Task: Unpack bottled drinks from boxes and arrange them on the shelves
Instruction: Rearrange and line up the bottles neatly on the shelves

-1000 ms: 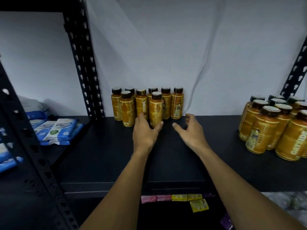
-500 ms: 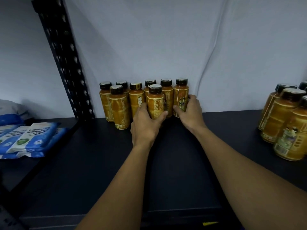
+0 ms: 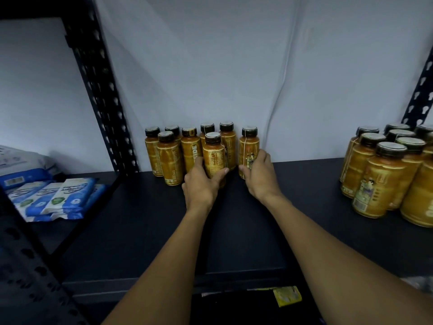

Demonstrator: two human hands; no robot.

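Bottle at the front of the cluster (image 3: 214, 158) is gripped low by the left hand (image 3: 201, 184), fingers curled round its left side and the thumb (image 3: 222, 171) hooked across its right. It stands upright on the black shelf (image 3: 234, 231). Just beside it, the right hand (image 3: 260, 177) clasps the right-end bottle (image 3: 248, 148), with the thumb on the front near the base and the fingers wrapped round the far side. This bottle also stands upright, with a narrow gap between it and its neighbours.

Behind and to the left of the two held bottles stand six more of the same kind (image 3: 168, 160) (amber bodies, dark caps, gold labels), packed close together against the white sheet (image 3: 234, 66) that hangs at the back of the shelf.

Well apart, at the right end of the same shelf, a second group of bottles (image 3: 386, 179) is crowded together, partly cut off by the edge of the view. A black perforated post (image 3: 103, 102) rises at the left of the cluster, and another (image 3: 419, 95) shows behind the right-hand group.

Beyond the left post, blue and white wipe packs (image 3: 58, 195) lie on a neighbouring shelf. Below the front lip of the main shelf, a small yellow tag (image 3: 287, 295) is visible.
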